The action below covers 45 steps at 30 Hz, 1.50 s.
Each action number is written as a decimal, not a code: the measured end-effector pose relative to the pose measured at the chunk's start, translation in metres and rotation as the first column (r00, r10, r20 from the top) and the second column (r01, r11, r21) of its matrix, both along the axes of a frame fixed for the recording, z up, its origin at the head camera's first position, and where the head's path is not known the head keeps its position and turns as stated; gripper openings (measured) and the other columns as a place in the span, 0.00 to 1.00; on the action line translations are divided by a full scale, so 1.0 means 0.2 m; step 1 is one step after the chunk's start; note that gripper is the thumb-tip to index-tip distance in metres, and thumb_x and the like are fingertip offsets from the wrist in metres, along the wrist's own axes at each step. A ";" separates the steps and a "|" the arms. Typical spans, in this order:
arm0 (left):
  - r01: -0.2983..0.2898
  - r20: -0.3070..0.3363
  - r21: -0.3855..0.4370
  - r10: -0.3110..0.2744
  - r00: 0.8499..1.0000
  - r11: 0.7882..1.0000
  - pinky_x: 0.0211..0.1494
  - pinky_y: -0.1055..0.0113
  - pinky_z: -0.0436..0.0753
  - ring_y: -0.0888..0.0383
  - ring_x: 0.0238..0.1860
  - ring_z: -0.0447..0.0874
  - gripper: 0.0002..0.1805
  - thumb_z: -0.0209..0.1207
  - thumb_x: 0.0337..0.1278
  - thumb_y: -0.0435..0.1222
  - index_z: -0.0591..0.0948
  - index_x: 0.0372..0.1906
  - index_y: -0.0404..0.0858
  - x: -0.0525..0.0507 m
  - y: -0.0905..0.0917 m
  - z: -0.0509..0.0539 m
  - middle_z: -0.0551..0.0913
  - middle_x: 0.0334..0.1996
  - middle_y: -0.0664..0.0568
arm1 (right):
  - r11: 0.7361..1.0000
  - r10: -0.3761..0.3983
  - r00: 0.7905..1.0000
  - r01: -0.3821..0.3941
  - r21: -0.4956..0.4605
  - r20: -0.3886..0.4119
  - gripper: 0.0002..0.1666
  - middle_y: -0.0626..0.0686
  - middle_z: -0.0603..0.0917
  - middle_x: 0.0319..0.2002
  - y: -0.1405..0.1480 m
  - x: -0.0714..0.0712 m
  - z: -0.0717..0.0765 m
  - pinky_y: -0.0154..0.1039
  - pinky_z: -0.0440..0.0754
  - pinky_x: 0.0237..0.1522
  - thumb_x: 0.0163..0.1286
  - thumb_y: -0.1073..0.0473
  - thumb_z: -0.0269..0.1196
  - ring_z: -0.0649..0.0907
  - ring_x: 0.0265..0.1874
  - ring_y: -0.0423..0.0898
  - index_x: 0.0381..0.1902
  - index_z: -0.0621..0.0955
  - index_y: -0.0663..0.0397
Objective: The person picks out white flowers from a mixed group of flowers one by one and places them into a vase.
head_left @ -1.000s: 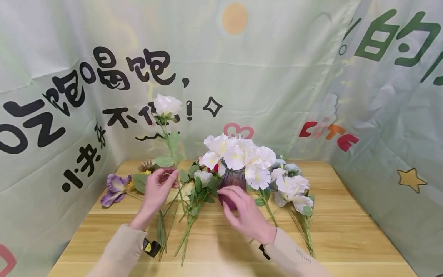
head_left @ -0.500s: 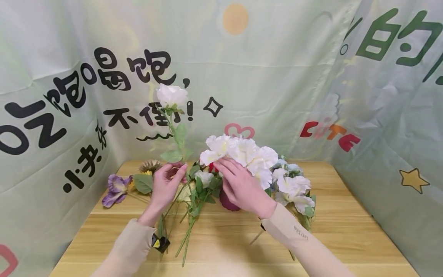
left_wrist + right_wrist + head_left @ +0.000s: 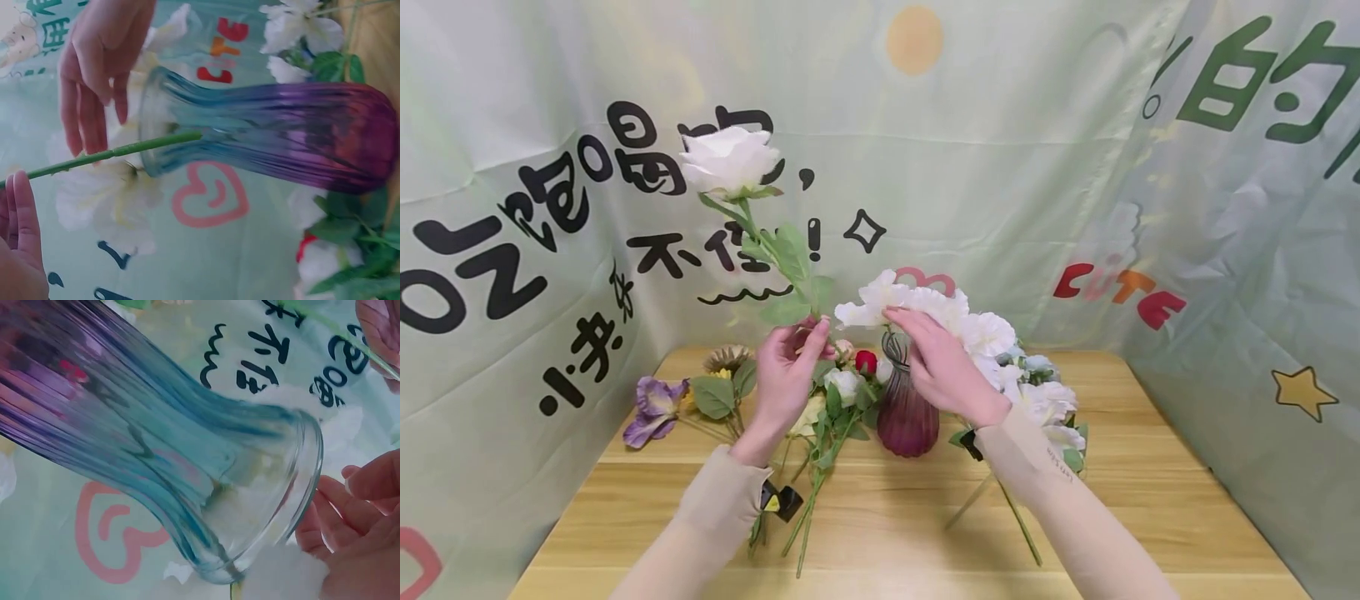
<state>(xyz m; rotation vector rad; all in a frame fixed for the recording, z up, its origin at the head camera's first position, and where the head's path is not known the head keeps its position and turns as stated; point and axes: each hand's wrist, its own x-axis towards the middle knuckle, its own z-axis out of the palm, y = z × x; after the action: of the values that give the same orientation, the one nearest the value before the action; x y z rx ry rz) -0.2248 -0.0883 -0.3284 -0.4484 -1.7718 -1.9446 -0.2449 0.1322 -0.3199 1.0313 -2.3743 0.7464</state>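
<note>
My left hand point(image 3: 786, 375) pinches the green stem of a white rose point(image 3: 730, 160), raised bloom-up left of the vase. In the left wrist view the cut end of the rose stem point(image 3: 94, 158) overlaps the vase neck; the right wrist view shows the stem apart from the mouth. The ribbed glass vase point(image 3: 907, 421), clear blue above and purple below, stands upright and holds ruffled white flowers point(image 3: 988, 333). My right hand point(image 3: 943, 362) is at the vase mouth, its fingers fairly straight against the white petals. Part of the vase neck is hidden behind it.
Left of the vase lie white roses point(image 3: 844, 383), a red bloom point(image 3: 866, 361) and several green stems. A purple flower point(image 3: 655, 408) lies at the far left. More white flowers point(image 3: 1048, 404) lie on the right. Printed cloth point(image 3: 1000, 167) encloses the wooden table point(image 3: 880, 533).
My left hand has lifted the rose higher and moved right, nearer the vase. My right hand has risen from beside the vase body to the white flowers at its mouth.
</note>
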 end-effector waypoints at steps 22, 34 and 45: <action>-0.053 -0.096 0.013 0.054 0.994 0.998 0.35 0.72 0.87 0.66 0.27 0.82 0.12 0.58 0.71 0.32 0.81 0.44 0.23 -0.05 0.15 0.16 0.83 0.30 0.40 | 0.959 0.043 0.978 0.017 -0.281 0.205 0.39 0.59 0.79 0.66 0.07 -0.05 0.02 0.51 0.81 0.62 0.61 0.79 0.39 0.79 0.65 0.55 0.68 0.74 0.60; -0.141 -0.186 -0.313 0.085 0.979 0.939 0.33 0.61 0.89 0.47 0.28 0.87 0.09 0.61 0.69 0.35 0.83 0.39 0.31 -0.11 0.21 0.06 0.86 0.28 0.39 | 0.895 0.074 0.968 0.042 -0.444 0.241 0.33 0.63 0.84 0.58 0.11 -0.04 0.00 0.46 0.85 0.57 0.64 0.80 0.42 0.84 0.58 0.58 0.63 0.78 0.62; -0.261 -0.289 -0.634 0.090 0.953 0.728 0.35 0.59 0.83 0.52 0.28 0.82 0.13 0.56 0.73 0.39 0.77 0.30 0.37 -0.12 0.24 0.04 0.81 0.24 0.47 | 0.786 0.140 0.949 0.067 -0.615 0.284 0.28 0.70 0.86 0.48 0.15 0.00 -0.05 0.32 0.87 0.47 0.64 0.80 0.43 0.87 0.44 0.38 0.58 0.79 0.69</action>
<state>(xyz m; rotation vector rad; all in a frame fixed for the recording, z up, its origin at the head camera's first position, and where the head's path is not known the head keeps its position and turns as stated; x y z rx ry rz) -0.2492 -0.0407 -0.3211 -0.6830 -2.2129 -1.0109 -0.2446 0.1624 -0.3300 0.7013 -2.0843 1.6781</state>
